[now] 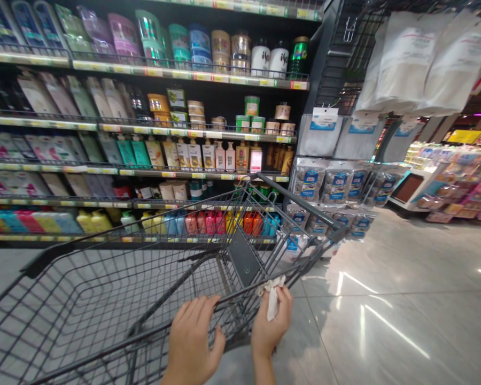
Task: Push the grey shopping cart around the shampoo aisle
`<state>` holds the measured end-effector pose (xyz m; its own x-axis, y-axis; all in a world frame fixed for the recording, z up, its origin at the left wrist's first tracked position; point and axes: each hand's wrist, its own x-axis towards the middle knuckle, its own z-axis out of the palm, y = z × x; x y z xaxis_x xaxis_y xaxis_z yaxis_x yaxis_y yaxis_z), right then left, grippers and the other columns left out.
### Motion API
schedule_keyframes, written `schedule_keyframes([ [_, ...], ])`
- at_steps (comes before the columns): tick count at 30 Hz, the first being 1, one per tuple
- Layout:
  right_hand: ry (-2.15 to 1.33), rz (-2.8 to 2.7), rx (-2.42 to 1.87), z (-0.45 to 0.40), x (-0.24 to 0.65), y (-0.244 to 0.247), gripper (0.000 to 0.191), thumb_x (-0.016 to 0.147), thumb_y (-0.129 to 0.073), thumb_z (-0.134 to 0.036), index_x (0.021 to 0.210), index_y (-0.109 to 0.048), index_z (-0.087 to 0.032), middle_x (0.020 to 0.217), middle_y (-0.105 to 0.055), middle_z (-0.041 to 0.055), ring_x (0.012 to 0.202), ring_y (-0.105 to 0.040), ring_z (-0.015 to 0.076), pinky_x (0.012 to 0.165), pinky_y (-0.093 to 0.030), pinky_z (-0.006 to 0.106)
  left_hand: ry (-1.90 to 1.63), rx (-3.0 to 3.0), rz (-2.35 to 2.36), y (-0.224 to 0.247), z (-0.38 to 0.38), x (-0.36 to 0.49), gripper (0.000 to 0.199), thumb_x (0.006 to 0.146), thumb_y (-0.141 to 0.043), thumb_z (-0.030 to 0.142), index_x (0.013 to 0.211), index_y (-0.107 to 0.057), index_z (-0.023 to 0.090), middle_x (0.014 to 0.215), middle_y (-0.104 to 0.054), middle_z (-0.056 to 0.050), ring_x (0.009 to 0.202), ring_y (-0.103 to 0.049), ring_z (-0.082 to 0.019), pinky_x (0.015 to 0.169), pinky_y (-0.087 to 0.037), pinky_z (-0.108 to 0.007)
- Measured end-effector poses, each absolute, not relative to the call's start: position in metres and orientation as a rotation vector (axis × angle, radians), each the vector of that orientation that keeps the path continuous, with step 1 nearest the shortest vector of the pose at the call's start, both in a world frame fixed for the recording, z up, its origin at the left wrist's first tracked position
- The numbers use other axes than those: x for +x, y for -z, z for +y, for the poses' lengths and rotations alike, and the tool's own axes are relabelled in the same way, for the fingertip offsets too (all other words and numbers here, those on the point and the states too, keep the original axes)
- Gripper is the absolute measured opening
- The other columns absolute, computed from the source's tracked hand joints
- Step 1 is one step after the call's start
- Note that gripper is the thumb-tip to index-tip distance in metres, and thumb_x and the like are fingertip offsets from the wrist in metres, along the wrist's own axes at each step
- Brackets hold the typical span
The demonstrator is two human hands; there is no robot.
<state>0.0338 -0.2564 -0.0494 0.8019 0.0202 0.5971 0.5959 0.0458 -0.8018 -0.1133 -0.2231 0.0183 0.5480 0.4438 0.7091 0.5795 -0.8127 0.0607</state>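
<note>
A dark grey wire shopping cart (104, 289) stands in front of me, with its handle (304, 203) toward the right. My left hand (194, 339) lies over the near top rim, its fingers bent across the bar and its thumb apart on my side. A little further along the same rim, my right hand (270, 323) pinches a crumpled white tissue (272, 299). The tissue touches the bar, and part of it hangs down between thumb and fingers. Inside the cart, near the handle, is a grey plastic seat panel (244, 256).
Shelves (200, 128) of bottles, jars and tubes run behind the cart. At their end, packaged scourers (336, 184) and white bags (412, 59) hang on a rack. Shiny tiled floor (404, 299) extends to the right, with another display (460, 182) beyond.
</note>
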Motion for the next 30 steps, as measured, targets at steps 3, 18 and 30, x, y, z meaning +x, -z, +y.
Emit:
schedule_keyframes([
  [3,0.478,-0.579,-1.480,-0.259,0.034,0.048,0.016,0.088,-0.053,-0.022,0.098,-0.061,-0.014,0.101,-0.060,0.0142,0.097,-0.059,0.0216,0.083,-0.046,0.037,1.130,-2.601,-0.866,-0.020,-0.223,-0.113,0.031,0.073,-0.045,0.018,0.103,-0.055,0.016,0.079,-0.063,-0.005,0.074,-0.058,-0.021,0.073,-0.042,-0.035],
  [18,0.095,-0.441,-1.431,-0.267,-0.016,0.050,0.023,0.085,-0.057,-0.033,0.098,-0.063,-0.015,0.095,-0.065,0.0099,0.091,-0.061,0.0209,0.083,-0.047,0.034,1.022,-2.682,-0.838,-0.020,-0.221,-0.122,0.039,0.079,-0.041,0.010,0.116,-0.053,0.018,0.093,-0.066,-0.005,0.087,-0.061,-0.019,0.081,-0.046,-0.034],
  [30,0.280,-0.627,-1.437,-0.253,-0.044,0.055,0.016,0.089,-0.050,-0.017,0.101,-0.061,-0.015,0.105,-0.055,0.0119,0.102,-0.056,0.0207,0.087,-0.044,0.035,1.203,-2.548,-1.031,-0.009,-0.217,-0.165,0.026,0.079,-0.045,0.014,0.102,-0.057,0.019,0.086,-0.062,-0.004,0.084,-0.057,-0.020,0.082,-0.041,-0.037],
])
